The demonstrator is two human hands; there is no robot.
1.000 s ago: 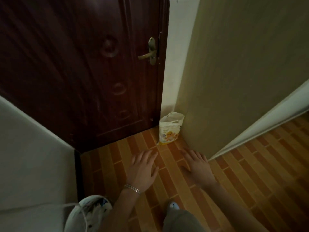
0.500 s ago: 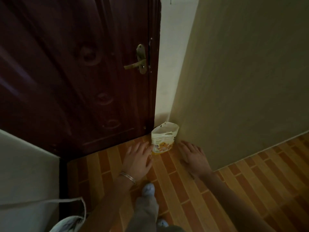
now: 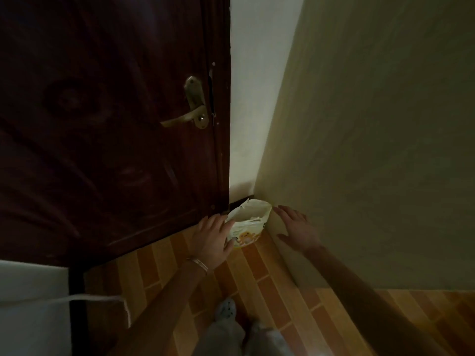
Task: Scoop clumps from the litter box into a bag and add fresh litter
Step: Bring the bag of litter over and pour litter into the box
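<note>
A small cream-and-yellow litter bag [image 3: 248, 226] with a torn-open top stands on the tiled floor in the corner where the door frame meets the wall. My left hand [image 3: 213, 240] reaches it from the left, fingers extended and touching the bag's left side. To the bag's right my right hand [image 3: 295, 228] hovers with straight, spread fingers, a small gap away and close to the wall. The litter box is not in view.
A dark wooden door [image 3: 110, 129] with a brass lever handle [image 3: 191, 111] stands shut behind the bag. A pale wall [image 3: 372, 150] runs along the right. My foot in a light shoe [image 3: 226, 310] is on the orange tiled floor [image 3: 257, 283]. A white cord [image 3: 97, 299] hangs at lower left.
I have stepped closer to the corner. Both hands moved forward to either side of the bag, and the left hand now touches it.
</note>
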